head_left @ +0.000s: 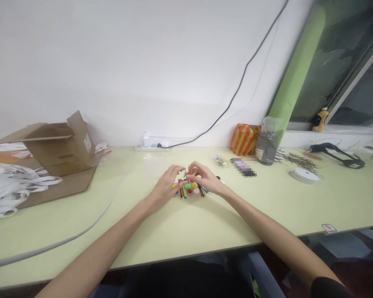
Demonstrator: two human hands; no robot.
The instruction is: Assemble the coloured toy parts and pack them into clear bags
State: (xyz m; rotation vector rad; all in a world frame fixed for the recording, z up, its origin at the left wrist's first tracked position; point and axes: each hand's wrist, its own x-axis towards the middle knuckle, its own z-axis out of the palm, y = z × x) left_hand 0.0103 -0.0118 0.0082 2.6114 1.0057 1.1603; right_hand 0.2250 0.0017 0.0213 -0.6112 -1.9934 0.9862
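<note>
Bending both hands over the small coloured parts, I had the right hand (207, 179) pinching what looked like a small red piece (189, 173) between thumb and fingertips, raised just above the round caps and thin sticks on the pale green table (199, 231). The left hand (167, 183) stood close on the other side, thumb and fingers parted; I could not tell whether it gripped anything. The red cap (190, 191), the green cap (188, 186) and the white cap (196, 191) lay just below, with coloured sticks (182, 193) fanned to the left. In my judgement the step called for a light pinch near the end of the piece, fingertips turned so that they left its tip in sight, and the left fingers brought in square to steady it without pressing; both wrists were best held off the loose parts, which would probably roll or scatter at a nudge. Much escaped me: the fingers hid most of the piece, a greyish sliver beside the left fingertips was too small to name, the far side of the pile lay behind the hands, a patch of pixels masked a flat object (244, 167) further back, and the frame's lower edge cut off the left forearm (108, 242).
</note>
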